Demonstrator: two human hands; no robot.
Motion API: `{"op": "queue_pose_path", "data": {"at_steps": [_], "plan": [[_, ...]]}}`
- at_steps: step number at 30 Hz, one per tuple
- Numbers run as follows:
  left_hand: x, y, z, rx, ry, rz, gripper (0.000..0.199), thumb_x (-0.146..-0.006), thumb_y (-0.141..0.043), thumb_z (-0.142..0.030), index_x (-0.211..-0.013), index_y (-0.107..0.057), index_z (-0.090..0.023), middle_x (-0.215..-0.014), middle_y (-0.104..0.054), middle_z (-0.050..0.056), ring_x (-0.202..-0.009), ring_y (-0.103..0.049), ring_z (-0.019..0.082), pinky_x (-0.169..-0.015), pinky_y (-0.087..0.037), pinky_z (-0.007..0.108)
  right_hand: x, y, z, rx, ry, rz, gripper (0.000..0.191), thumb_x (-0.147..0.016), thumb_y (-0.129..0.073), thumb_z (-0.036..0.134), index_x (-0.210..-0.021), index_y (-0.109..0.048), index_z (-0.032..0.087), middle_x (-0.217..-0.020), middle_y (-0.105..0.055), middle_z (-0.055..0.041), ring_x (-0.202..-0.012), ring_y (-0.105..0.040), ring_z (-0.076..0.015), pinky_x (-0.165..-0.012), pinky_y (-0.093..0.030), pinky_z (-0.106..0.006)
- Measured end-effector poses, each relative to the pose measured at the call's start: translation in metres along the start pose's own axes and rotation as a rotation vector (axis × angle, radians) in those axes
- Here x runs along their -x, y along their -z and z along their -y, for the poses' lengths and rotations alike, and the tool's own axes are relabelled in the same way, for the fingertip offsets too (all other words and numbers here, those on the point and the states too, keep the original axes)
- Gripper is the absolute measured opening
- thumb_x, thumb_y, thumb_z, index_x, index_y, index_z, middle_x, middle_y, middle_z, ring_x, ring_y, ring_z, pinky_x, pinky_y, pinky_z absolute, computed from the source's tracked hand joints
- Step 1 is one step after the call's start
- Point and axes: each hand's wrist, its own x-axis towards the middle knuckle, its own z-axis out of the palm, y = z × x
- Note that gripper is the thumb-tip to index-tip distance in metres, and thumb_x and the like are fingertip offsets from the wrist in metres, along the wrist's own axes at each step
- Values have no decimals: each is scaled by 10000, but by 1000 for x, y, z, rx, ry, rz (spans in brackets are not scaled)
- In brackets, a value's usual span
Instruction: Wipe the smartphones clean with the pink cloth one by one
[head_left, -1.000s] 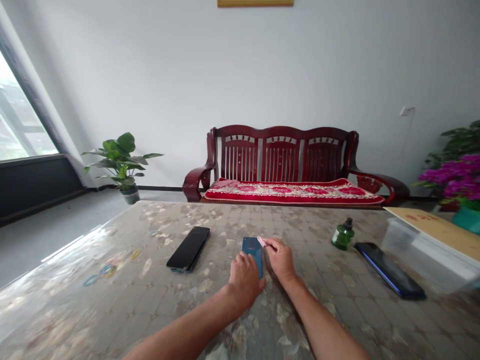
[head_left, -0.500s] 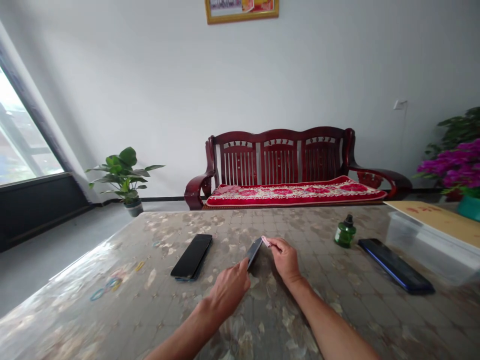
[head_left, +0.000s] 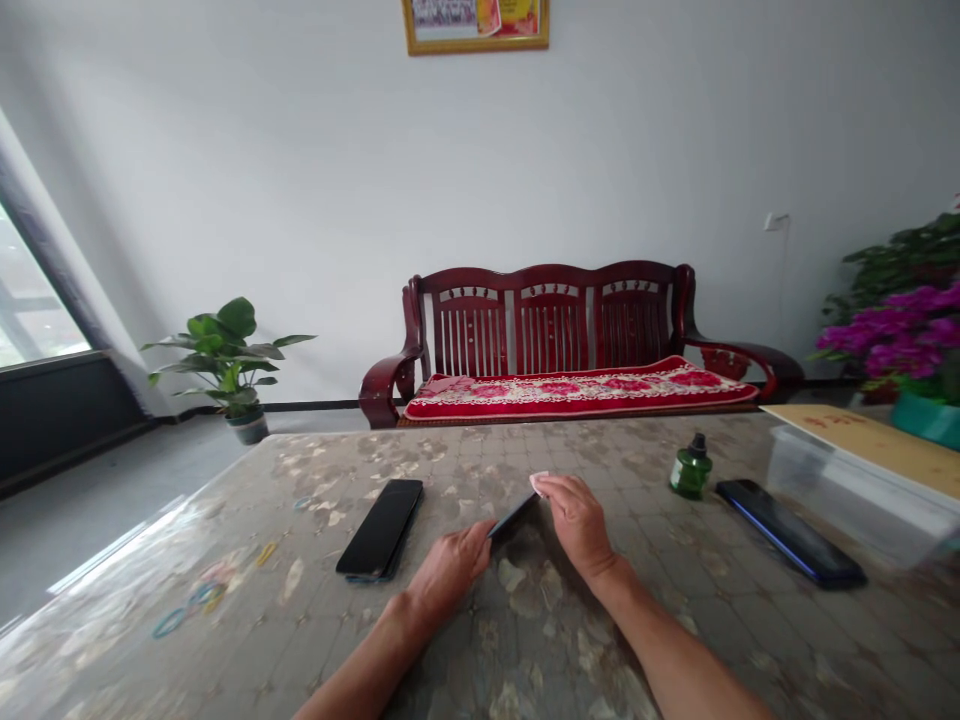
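My left hand [head_left: 454,562] grips the near end of a dark, thin smartphone [head_left: 513,515], which is tilted above the table and seen nearly edge-on. In my right hand [head_left: 577,522] a small pinkish-white cloth or tissue [head_left: 538,483] is pinched between the fingers, at the phone's far end. Those fingers partly cover the cloth and that end of the phone. Left of my hands lies a black smartphone [head_left: 381,528], with a bluish edge showing beneath it. A blue-edged smartphone [head_left: 791,532] rests to the right, near a green bottle [head_left: 691,468] with a black top.
The table [head_left: 315,640] has a patterned, glossy cover. Several rubber bands [head_left: 202,592] lie at its left. A clear plastic box [head_left: 855,490] with a tan board [head_left: 862,440] on it stands at the right, beside purple flowers [head_left: 900,335]. A wooden bench [head_left: 551,325] stands beyond.
The smartphone in my left hand has turned flatter, its far end swinging right. My right hand has come against that end with the cloth. The camera view has shifted slightly.
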Motion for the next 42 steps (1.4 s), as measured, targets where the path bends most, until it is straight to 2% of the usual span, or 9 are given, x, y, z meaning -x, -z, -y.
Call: {"op": "queue_pose_path", "data": {"at_steps": [8,11,17,19,26,30,35,38,42], "plan": [[-7,-10,10,37,-50,-92,266,-972,-351,-159,-1084,-591,-178,-862,-720,50,-734,-705,185,-658,-537,255,-2,-13,47,-17,211,157,280,-955,-504,106,-1103,-691,252,-1037,-733,-23,-1000,-645,-182,-914,-541,-347],[-5,-4,11,65,-23,-75,256,-997,-340,-187,-1055,-589,-182,-864,-719,54,-780,-711,194,-673,-528,262,-4,-10,42,2,239,174,288,-954,-501,100,-1109,-689,254,-1053,-732,-18,-1014,-641,-181,-925,-539,-345],[-6,3,13,118,90,-46,275,-1017,-327,-208,-1147,-570,-191,-919,-732,50,-840,-721,194,-735,-517,260,-8,4,7,120,126,54,320,-944,-477,65,-1057,-713,250,-1005,-735,-28,-972,-651,-186,-891,-551,-359],[-7,0,14,115,103,-59,277,-1016,-322,-211,-1147,-566,-196,-926,-735,47,-839,-722,191,-739,-517,257,-8,2,11,126,127,55,314,-944,-484,69,-1056,-713,252,-1009,-736,-29,-968,-652,-187,-888,-551,-357],[-9,-4,12,106,37,-89,272,-1014,-294,-225,-1079,-558,-215,-912,-728,40,-837,-718,190,-712,-523,252,-6,-16,57,54,268,195,292,-953,-522,115,-1157,-679,251,-1070,-733,-23,-1038,-642,-173,-954,-535,-333],[-9,-3,14,101,57,-92,270,-1015,-311,-223,-1113,-562,-221,-940,-736,40,-855,-721,187,-733,-524,248,-6,-8,42,85,240,183,286,-948,-518,105,-1133,-682,249,-1064,-732,-27,-1028,-647,-177,-938,-550,-337],[-11,-7,19,67,113,-95,271,-1010,-332,-211,-1131,-575,-221,-924,-740,41,-847,-727,196,-728,-530,251,-2,2,16,159,150,83,304,-962,-452,88,-1092,-687,228,-1002,-729,-50,-947,-671,-176,-866,-583,-344],[-9,-8,19,62,75,-105,277,-1002,-329,-194,-1122,-578,-223,-909,-730,34,-836,-718,187,-729,-530,247,-2,-3,28,147,151,89,275,-960,-481,100,-1073,-695,230,-1001,-732,-43,-954,-664,-172,-881,-573,-333],[-7,-6,19,106,19,-99,283,-999,-318,-183,-1093,-579,-236,-945,-722,18,-854,-698,162,-760,-520,231,-4,-12,54,80,235,168,260,-950,-534,114,-1112,-692,242,-1034,-737,-26,-1007,-653,-168,-928,-548,-316]]}}
